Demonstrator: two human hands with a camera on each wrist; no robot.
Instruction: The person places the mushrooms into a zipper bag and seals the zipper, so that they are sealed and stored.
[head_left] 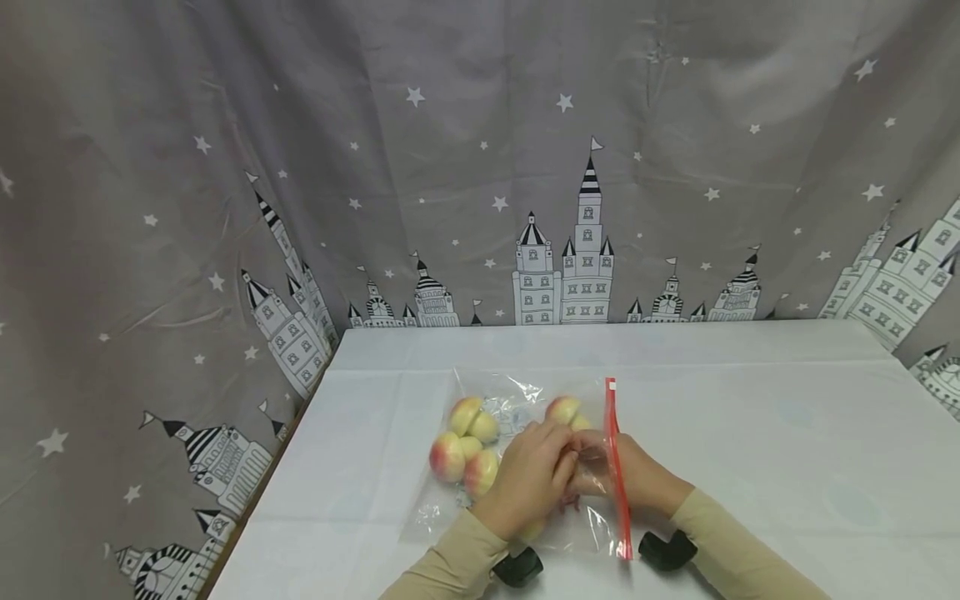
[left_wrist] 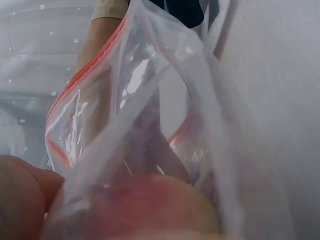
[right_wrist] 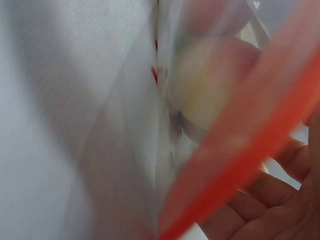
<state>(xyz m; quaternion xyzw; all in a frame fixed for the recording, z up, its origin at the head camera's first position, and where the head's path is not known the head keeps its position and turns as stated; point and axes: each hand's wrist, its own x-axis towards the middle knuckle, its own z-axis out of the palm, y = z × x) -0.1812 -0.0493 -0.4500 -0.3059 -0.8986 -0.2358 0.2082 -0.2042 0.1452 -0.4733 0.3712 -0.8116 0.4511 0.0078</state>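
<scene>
A clear zip bag with a red zip strip lies on the table, several yellow-red peaches inside it. My left hand bends its fingers over the bag's middle, gripping the film. Through the mouth at the zip end reaches my right hand, its fingertips hidden beside the left hand. In the left wrist view a peach is close under the film, right-hand fingers just beyond it. The zip crosses before the palm and a peach in the right wrist view; I cannot tell whether the right fingers hold one.
The white-covered table extends around the bag on both sides. Behind it and at the left hangs a grey curtain printed with castles and stars. Black pieces sit at both wrists, close to the bag's near edge.
</scene>
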